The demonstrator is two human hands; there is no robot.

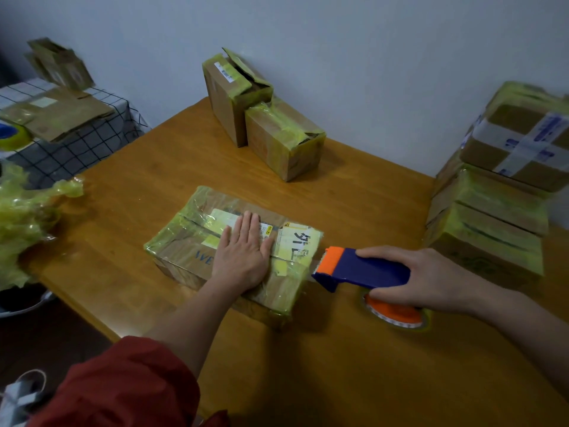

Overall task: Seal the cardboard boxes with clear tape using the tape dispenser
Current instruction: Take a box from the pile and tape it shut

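Note:
A flat cardboard box (pixel 191 241) wrapped in yellowish clear tape lies in the middle of the wooden table (pixel 338 365). My left hand (pixel 243 248) presses flat on its top, fingers straight. My right hand (pixel 425 275) grips the blue handle of a tape dispenser (pixel 363 269). The dispenser's orange head touches the box's right end. Its orange tape roll (pixel 397 314) hangs below the hand, close to the table.
Two taped boxes (pixel 277 127) stand at the table's far edge by the wall. A stack of taped boxes (pixel 492 211) fills the right side. Crumpled used tape (pixel 27 220) lies at left. A checked-cloth table (pixel 77 140) with flattened cardboard stands beyond.

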